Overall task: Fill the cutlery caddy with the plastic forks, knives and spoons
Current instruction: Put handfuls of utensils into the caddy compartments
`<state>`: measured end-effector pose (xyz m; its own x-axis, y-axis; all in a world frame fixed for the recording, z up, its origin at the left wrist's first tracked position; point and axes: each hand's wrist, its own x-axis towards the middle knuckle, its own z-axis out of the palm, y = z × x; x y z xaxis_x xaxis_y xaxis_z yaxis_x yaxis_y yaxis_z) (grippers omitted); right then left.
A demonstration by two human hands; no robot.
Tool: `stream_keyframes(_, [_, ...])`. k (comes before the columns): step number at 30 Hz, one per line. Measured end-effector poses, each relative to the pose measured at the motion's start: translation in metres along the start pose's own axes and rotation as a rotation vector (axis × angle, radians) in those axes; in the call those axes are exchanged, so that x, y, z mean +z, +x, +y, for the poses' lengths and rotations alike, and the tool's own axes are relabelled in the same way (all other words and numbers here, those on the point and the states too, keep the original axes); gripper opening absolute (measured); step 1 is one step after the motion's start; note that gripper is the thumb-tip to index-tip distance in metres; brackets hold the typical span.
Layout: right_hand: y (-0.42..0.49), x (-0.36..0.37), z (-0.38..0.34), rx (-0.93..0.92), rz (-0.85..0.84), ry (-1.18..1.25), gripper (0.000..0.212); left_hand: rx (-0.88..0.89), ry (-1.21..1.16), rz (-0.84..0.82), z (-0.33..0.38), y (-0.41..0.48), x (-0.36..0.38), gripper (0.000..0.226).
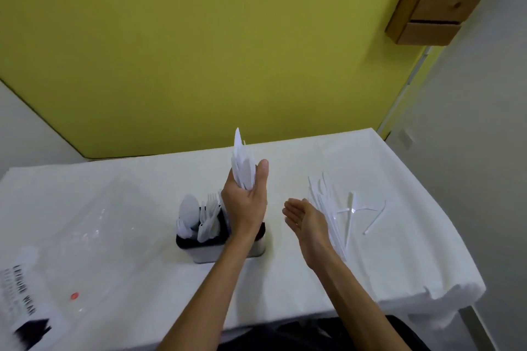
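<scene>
A black and metal cutlery caddy [199, 248] stands mid-table, with white plastic spoons [188, 214] in its left slot and forks [209, 216] beside them. My left hand [245, 202] hovers over the caddy's right side, shut on a bunch of white plastic knives [241, 162] that point upward. To the right, my right hand [305, 216] is open and holds nothing, its palm turned left. A loose pile of white plastic cutlery [336, 208] lies on the cloth just right of that hand.
A white cloth covers the table [142, 194]. An empty clear plastic bag [85, 222] lies at left, with a printed bag [25, 308] at the front-left corner. A yellow wall stands behind, and wooden boxes [445, 0] hang at the upper right.
</scene>
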<state>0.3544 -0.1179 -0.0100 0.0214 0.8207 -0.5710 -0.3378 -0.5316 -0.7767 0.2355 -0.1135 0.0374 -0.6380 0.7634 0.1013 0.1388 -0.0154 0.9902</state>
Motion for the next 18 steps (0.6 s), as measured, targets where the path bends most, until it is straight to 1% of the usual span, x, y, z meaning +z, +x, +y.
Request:
stream_keyframes(3, [-0.002, 0.016, 0.011, -0.119, -0.06, -0.216, 0.028, -0.01, 0.061, 0.117, -0.007, 0.007, -0.022, 0.037])
stream_keyframes(6, [-0.003, 0.03, 0.024, -0.315, -0.161, -0.491, 0.028, 0.037, 0.081, 0.115, -0.013, 0.004, -0.032, 0.031])
stream_keyframes(9, [0.0, 0.037, 0.035, -0.414, -0.249, -0.668, 0.032, 0.08, 0.087, 0.085, -0.016, 0.002, -0.037, 0.03])
stream_keyframes(12, [0.004, 0.038, 0.037, -0.453, -0.248, -0.742, 0.036, 0.102, 0.102, 0.086, -0.017, 0.004, -0.04, 0.033])
stream_keyframes(18, [0.004, 0.039, 0.04, -0.444, -0.241, -0.768, 0.036, 0.152, 0.094, 0.097, -0.026, 0.001, -0.037, 0.039])
